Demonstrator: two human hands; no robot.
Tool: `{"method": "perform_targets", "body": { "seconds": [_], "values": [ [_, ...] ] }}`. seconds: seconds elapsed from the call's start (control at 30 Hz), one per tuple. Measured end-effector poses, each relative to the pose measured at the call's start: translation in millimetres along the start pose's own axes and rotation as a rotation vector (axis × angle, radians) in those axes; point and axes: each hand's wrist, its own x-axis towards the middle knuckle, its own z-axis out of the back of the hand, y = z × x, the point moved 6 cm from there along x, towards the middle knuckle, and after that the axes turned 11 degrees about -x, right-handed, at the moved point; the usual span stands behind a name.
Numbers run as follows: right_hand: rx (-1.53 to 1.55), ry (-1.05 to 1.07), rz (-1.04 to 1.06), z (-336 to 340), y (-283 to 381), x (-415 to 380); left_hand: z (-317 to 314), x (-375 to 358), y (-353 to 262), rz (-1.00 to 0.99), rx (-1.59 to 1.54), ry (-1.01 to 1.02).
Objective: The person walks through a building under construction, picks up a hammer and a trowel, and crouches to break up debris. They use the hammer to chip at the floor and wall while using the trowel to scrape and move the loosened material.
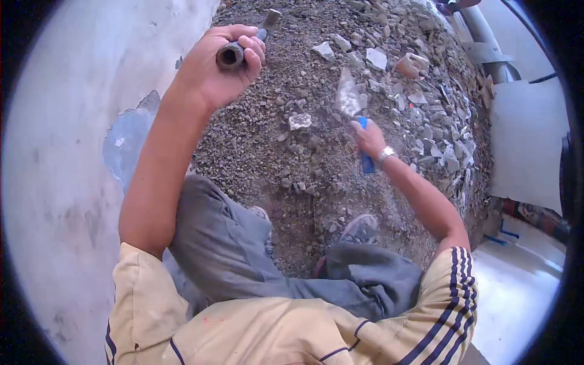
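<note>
Beside the wall (pixel 61 152), crouches on gravel (pixel 249 128) near a heap of rubble (pixel 447 140) along the side edge. Grips the trowel (pixel 351 104) in the right hand (pixel 370 139), over the middle of the gravel, with blade (pixel 347 90) pointing to the far edge. Should feel light and stiff, hard to break; best held by the blue handle (pixel 367 163), close to the blade for control, perhaps slippery with dust. Holds a tool (pixel 239 51) of unclear kind in the closed left hand (pixel 213 73), above the wall-side edge. Probably weighs more than the trowel, rigid, best taken by the shaft, clear of the metal head (pixel 272 18).
</note>
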Motion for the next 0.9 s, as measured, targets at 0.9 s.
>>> {"method": "perform_targets", "body": {
  "seconds": [0.9],
  "values": [
    [0.560,0.201,-0.327,48,169,12,-8,-10,8,0.107,-0.072,0.028]
  ]
}}
